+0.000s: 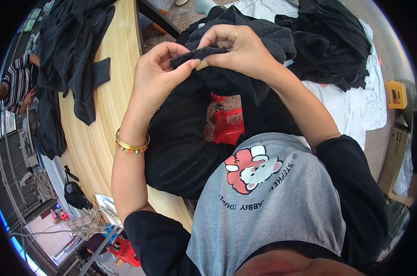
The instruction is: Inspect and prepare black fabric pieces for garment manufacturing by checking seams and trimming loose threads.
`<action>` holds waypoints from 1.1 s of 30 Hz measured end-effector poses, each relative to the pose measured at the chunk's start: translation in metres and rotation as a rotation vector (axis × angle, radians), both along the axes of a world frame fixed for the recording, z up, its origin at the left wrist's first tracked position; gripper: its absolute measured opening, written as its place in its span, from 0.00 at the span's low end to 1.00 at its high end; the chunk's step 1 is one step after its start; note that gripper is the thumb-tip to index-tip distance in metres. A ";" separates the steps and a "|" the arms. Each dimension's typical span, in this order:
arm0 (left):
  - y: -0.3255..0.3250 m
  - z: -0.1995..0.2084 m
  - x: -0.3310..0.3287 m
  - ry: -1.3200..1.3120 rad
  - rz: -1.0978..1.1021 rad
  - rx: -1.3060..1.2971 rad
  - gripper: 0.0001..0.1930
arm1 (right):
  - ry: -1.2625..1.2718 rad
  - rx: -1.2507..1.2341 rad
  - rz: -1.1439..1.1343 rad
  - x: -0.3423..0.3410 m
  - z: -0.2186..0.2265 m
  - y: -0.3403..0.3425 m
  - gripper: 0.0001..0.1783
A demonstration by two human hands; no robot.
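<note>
Cloth (275,39) in dark grey is held up over black trousers (176,142), just right of the pale wooden bench (118,50). Left hand (158,69) and right hand (240,51) are close together beside that bench, thumbs and fingers of both pinching a folded edge of the cloth. A dark buttoned coat (75,41) lies on the bench, and well to its right a black fabric heap (328,41) rests on a white sheet (337,106).
</note>
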State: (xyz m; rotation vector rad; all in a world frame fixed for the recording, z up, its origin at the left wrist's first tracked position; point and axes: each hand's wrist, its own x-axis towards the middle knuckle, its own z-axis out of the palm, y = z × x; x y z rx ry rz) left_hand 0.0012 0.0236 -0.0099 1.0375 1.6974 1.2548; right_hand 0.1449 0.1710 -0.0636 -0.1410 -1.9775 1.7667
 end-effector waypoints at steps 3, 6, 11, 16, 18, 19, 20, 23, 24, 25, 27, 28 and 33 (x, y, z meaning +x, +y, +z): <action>-0.003 0.004 0.002 0.041 0.013 -0.002 0.10 | -0.006 0.068 -0.067 0.001 -0.002 -0.005 0.10; -0.001 0.002 -0.001 0.055 0.021 -0.040 0.08 | -0.011 0.017 -0.062 -0.001 -0.004 -0.008 0.08; -0.001 0.006 0.011 0.650 0.059 -0.090 0.09 | -0.025 0.007 -0.050 0.001 -0.003 -0.013 0.08; -0.006 0.019 0.012 0.994 -0.105 0.124 0.08 | -0.167 -0.044 0.332 0.014 0.017 0.035 0.11; -0.009 0.019 -0.007 0.742 -0.142 0.093 0.09 | -0.288 0.137 0.029 0.010 0.013 0.056 0.24; -0.014 0.017 -0.022 0.702 -0.068 0.148 0.11 | -0.293 0.501 -0.262 0.006 0.004 0.062 0.31; -0.014 0.016 -0.034 0.650 0.071 0.042 0.16 | -0.302 0.857 -0.590 0.008 -0.013 0.071 0.38; -0.045 -0.019 -0.121 1.136 0.468 -0.171 0.30 | -0.899 0.881 -0.312 0.010 -0.055 0.106 0.46; -0.064 -0.027 -0.146 1.327 0.613 -0.318 0.35 | -0.969 0.963 -0.199 0.007 -0.068 0.111 0.42; -0.081 -0.036 -0.169 1.293 0.713 -0.424 0.39 | -0.847 0.860 -0.172 0.010 -0.075 0.115 0.37; -0.099 -0.035 -0.192 1.168 0.849 -0.616 0.45 | -0.622 0.671 -0.119 0.020 -0.091 0.127 0.27; -0.104 -0.032 -0.199 1.080 0.884 -0.698 0.48 | -0.519 0.587 -0.094 0.024 -0.094 0.132 0.23; -0.138 -0.050 -0.232 0.983 0.758 -0.813 0.26 | -0.354 -0.335 -0.403 0.066 0.008 0.170 0.23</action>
